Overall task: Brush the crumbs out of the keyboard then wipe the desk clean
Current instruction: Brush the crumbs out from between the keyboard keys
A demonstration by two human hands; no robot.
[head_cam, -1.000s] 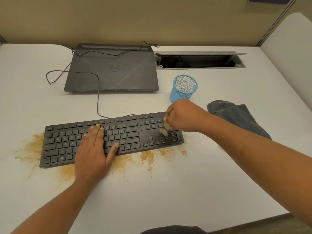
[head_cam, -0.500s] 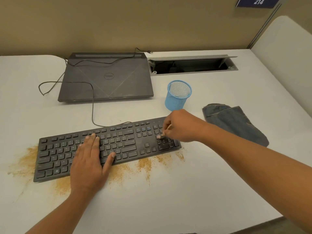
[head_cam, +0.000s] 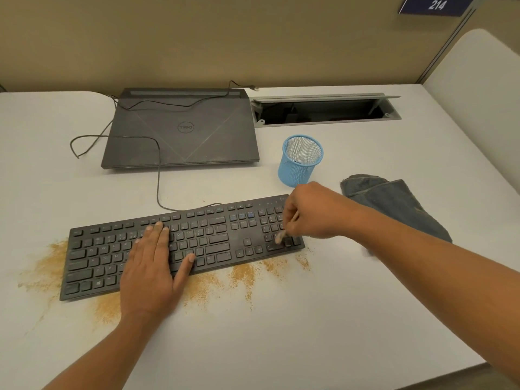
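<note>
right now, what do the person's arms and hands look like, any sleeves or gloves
The left hand and right hand wear no gloves, and no ring, watch or band shows. Both forearms are bare, with no sleeves in view.

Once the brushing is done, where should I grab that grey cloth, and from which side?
Probably take the cloth by its folded, humped end nearest the blue cup, from above with the right hand; the layers there bunch up off the desk, while the rest lies flatter.
</note>
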